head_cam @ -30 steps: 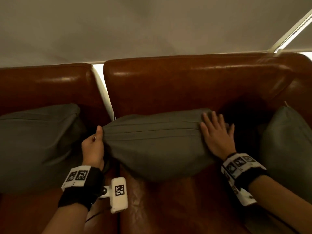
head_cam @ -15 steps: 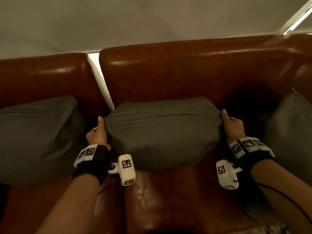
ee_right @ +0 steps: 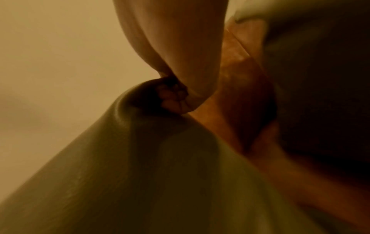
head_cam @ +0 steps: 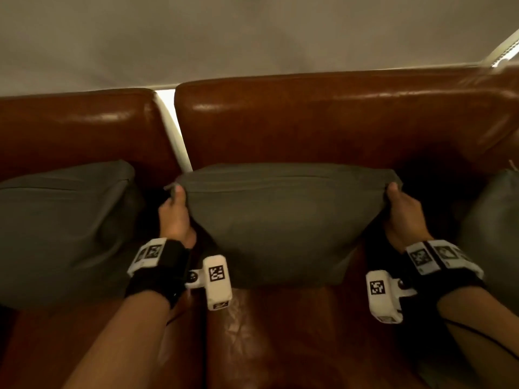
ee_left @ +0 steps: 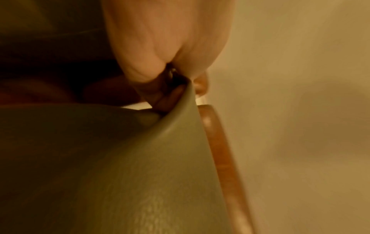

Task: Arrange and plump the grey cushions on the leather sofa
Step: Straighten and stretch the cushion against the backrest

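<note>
A grey cushion (head_cam: 280,220) stands upright on the brown leather sofa (head_cam: 309,127), leaning toward its right backrest. My left hand (head_cam: 175,214) pinches the cushion's upper left corner, thumb on the front face. My right hand (head_cam: 401,211) pinches the upper right corner the same way. In the left wrist view the curled fingers (ee_left: 160,98) clamp the grey cushion fabric (ee_left: 140,166) against the thumb. The right wrist view shows my fingertips (ee_right: 174,98) dug into the bunched corner of the cushion (ee_right: 160,174).
A second grey cushion (head_cam: 61,228) leans on the left backrest. A third grey cushion (head_cam: 494,234) sits at the right edge by the armrest. A pale wall (head_cam: 252,37) rises behind the sofa. The seat leather (head_cam: 280,341) lies bare in front.
My right hand went from lying flat on the cushion's right end to pinching its upper corner. The cushion has been pulled upright and stretched wider between both hands.
</note>
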Available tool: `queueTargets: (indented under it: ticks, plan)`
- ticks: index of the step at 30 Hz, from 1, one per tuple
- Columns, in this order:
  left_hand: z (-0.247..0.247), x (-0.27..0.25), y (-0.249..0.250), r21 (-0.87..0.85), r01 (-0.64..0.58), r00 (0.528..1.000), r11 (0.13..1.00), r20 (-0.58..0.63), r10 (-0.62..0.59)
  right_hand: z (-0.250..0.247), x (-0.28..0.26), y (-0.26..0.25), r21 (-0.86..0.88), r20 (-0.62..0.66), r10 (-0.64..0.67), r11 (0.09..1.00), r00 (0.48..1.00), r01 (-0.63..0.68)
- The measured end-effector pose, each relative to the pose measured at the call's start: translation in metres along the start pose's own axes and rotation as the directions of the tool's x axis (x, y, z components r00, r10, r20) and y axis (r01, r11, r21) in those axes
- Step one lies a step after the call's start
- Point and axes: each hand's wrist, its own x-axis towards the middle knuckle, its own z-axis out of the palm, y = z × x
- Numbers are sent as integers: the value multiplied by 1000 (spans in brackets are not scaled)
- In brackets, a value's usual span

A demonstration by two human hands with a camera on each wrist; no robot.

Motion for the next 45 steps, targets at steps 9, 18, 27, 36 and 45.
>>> queueTargets:
  ticks: [9,18,27,36,45]
  plan:
    - [11,16,26,59,-64,998,996,13,63,6,15,-22,-10,-11,17,1000,1000,-17]
    - [-3,6,57,125,-165,986,978,-7,168,-2,4,-50,-117,35,-71,990,997,75]
    - [-15,-5,56,167,-158,984,973,-61,170,-16,-10,-58,-91,70,-194,976,978,200]
    - [14,8,32,186,84,996,979,-27,-81,1,14,-39,-108,1,163,981,987,-162]
    - [9,13,8,122,60,986,991,-159,-40,1,7,-32,-82,84,6,997,996,0]
